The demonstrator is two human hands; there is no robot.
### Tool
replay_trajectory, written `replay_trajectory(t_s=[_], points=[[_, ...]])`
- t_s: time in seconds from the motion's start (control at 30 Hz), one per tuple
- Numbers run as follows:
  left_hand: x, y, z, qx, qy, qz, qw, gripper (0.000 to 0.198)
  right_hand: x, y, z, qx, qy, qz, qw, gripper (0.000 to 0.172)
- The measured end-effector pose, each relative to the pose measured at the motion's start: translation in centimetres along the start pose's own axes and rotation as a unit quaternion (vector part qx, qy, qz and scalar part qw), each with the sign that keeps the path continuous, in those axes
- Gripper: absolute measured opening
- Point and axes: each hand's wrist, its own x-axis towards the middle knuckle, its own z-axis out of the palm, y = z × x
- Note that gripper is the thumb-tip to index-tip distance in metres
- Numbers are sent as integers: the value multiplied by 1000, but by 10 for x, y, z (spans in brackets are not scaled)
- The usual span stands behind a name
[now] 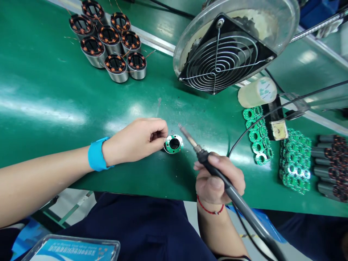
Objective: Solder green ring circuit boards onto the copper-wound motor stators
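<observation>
My right hand (219, 179) is wrapped round the dark handle of a soldering iron (231, 190). The iron's metal tip points up and left, a little above and right of a ring-shaped green circuit board (170, 148), and apart from it. That board sits on top of a small round motor stator on the bench, its body mostly hidden below. With thumb and fingers pinched together, my left hand (141, 139) touches the board's left edge. Whatever lies between those fingertips is too small to make out.
Several stators (115, 67) with copper windings stand at the back left. A fume fan (217, 58) overhangs the back. Right of it are a tape roll (257, 92), loose boards (255, 136), a board stack (295, 159) and more stators (330, 166). The iron's cable (250, 127) crosses the right side.
</observation>
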Motion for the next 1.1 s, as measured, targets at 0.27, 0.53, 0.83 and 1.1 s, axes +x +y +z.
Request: replay_trajectory(t_s=[0.27,0.53,0.83,1.1], points=[[1,0,-4,18,-17,2,1000,10,17,1,14,-55,-253,41,965,58],[1,-3,-13,31,-92,-21,995,7,21,5,13,-114,-233,33,965,55],[3,1,-4,-108,-36,-50,992,12,20,-2,18,-160,-190,-28,968,61],[3,2,-3,-147,-34,-103,983,13,21,-6,16,-162,-170,-55,971,37]])
